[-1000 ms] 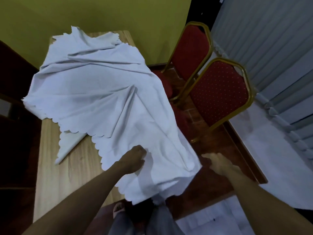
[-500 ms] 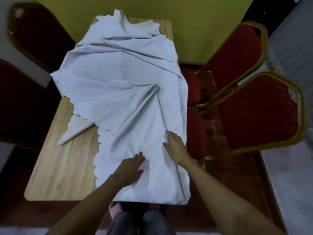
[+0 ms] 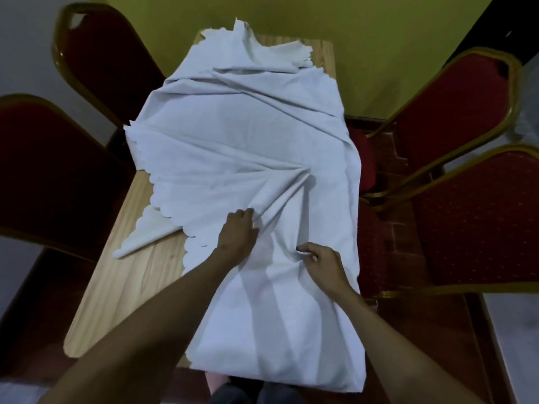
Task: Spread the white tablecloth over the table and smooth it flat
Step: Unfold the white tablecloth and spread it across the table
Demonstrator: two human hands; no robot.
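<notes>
Pinching a small fold of the white tablecloth (image 3: 248, 147) between thumb and curled fingers, the right hand (image 3: 325, 265) holds the fabric at the near middle of the table; just beside this pinch, to its left and a little farther away, the left hand (image 3: 237, 231) rests on the cloth with fingers bent into the root of a long pleat, and whether it truly grips or only presses I cannot tell. From the two hands the pleat (image 3: 287, 189) runs away and to the right as a fan of creases; beyond it the cloth lies bunched toward the far end of the wooden table (image 3: 122, 287), and left of the left hand the scalloped edge is doubled back, so bare wood shows there. Red chairs (image 3: 478, 223) stand on the outer sides. To do this step well, I judge, the hands should draw apart sideways, lifting the fold slightly so the pleat opens; then the doubled layer should be carried left over the bare wood; pulling only toward the body would keep the creases.
</notes>
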